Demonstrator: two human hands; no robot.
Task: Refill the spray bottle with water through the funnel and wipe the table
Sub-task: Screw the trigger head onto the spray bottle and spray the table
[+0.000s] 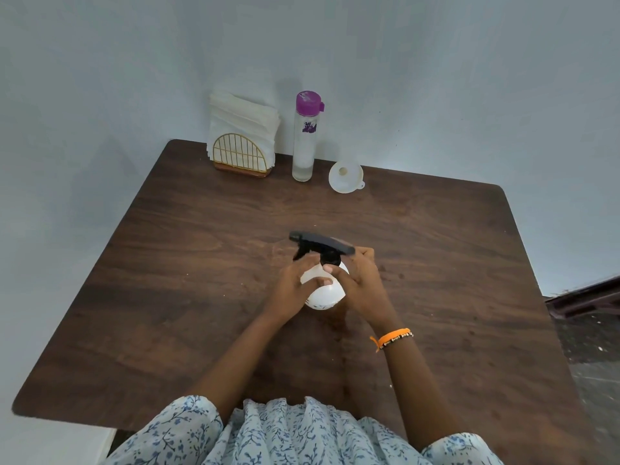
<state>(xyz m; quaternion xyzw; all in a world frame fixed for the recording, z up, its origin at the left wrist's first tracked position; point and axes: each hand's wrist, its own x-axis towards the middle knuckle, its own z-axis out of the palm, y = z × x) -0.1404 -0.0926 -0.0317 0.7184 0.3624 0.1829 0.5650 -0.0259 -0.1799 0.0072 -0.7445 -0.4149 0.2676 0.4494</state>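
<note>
Spray bottle [324, 290] mid-table [167, 263], upright. L hand [295, 290] wraps white body, fingers curled round it. R hand [360, 283] pinches black collar under trigger head [318, 243]. Far edge: funnel [346, 176], purple-cap water bottle [304, 139], napkin holder [240, 152].

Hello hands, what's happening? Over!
Left hand grips bottle. Right hand at black sprayer, still on. Funnel waiting, nothing blocking.

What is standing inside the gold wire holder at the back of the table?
A thick stack of white paper napkins stands upright in the holder. Their lower front part is seen only through the wire; the bottom edges are hidden by the holder's base.
</note>
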